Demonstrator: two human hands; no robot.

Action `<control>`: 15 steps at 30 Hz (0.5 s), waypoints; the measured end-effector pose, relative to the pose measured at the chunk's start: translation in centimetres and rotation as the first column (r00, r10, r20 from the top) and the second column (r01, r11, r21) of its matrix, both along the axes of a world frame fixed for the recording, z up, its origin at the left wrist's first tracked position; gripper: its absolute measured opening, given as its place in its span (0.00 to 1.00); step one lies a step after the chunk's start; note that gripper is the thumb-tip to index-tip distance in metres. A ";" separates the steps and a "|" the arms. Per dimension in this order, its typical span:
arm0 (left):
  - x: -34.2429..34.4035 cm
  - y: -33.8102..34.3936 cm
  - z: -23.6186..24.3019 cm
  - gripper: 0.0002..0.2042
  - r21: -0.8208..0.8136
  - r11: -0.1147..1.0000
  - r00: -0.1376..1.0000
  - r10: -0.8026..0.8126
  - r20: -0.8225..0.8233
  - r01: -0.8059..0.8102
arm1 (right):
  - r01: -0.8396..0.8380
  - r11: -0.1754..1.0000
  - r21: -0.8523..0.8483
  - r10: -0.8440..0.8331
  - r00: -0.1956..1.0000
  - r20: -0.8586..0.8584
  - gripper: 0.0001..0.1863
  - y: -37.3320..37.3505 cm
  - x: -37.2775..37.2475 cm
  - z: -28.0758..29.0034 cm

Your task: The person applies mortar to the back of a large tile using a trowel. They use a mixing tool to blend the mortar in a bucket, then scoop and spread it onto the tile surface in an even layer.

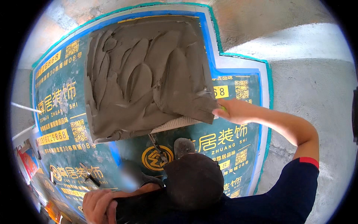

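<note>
A large tile (173,124) lies in front of me, its top spread with thick, wavy grey mortar (149,74). Part of its pale, ribbed surface shows along the near edge. At the tile's right edge, my right hand (235,111) is closed around the green-yellow handle of a trowel (223,108). The trowel's blade is coated in mortar and hard to tell from the layer. My left hand (97,206) is at the lower left, away from the tile, with curled fingers against something dark. What it holds, if anything, is hidden.
Dark green printed protective sheeting (123,149) covers the floor, edged with blue tape (257,71). Bare concrete (298,112) extends to the right. A thin bar (158,147) sticks out under the tile's near edge. A black-handled tool (92,180) and colourful packages (28,160) are at left.
</note>
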State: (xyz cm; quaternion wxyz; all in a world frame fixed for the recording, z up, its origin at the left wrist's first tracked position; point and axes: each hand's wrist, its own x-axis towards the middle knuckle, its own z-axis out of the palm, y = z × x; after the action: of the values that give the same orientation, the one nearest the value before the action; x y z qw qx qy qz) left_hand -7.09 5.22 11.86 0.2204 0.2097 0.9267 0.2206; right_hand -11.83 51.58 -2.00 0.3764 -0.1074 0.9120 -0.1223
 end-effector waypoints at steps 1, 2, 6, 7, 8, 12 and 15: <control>-0.4 -0.1 -0.5 0.13 0.000 1.000 1.000 -0.011 -0.005 0.011 | 0.011 1.000 0.000 -0.011 1.000 -0.005 0.31 0.2 -0.3 0.2; -0.7 -0.2 -1.3 0.13 0.001 0.993 0.992 0.120 -0.026 -0.121 | -0.025 0.987 0.161 0.012 0.997 0.082 0.32 0.6 -1.2 0.5; -3.2 -0.8 -2.4 0.14 -0.003 0.991 0.988 0.137 -0.077 -0.137 | -0.011 0.944 0.330 0.100 0.962 -0.254 0.31 4.5 -6.1 -2.3; -3.5 -0.8 -2.4 0.14 -0.032 0.991 0.992 0.126 -0.026 -0.127 | 0.063 0.932 0.358 0.050 0.952 -0.300 0.29 4.0 -8.1 -2.3; -3.6 -0.6 -2.3 0.14 -0.025 0.993 0.993 0.113 -0.026 -0.114 | 0.180 0.939 0.294 -0.095 0.955 -0.281 0.26 4.1 -10.1 -2.6; -2.8 0.7 -1.1 0.13 -0.050 0.994 0.994 0.096 0.046 -0.094 | 0.534 0.838 0.111 -0.542 0.838 0.062 0.29 3.6 -13.8 -2.8; -1.2 -0.1 -0.5 0.12 -0.044 0.989 0.989 0.145 0.029 -0.143 | 0.514 0.843 0.158 -0.536 0.781 0.319 0.29 1.9 -10.2 -0.3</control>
State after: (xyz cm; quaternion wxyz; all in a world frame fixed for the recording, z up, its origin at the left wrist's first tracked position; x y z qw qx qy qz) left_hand -8.25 5.13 11.41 0.2230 0.1340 0.9402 0.2197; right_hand -22.02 53.46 -2.28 0.4871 0.1860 0.8268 -0.2111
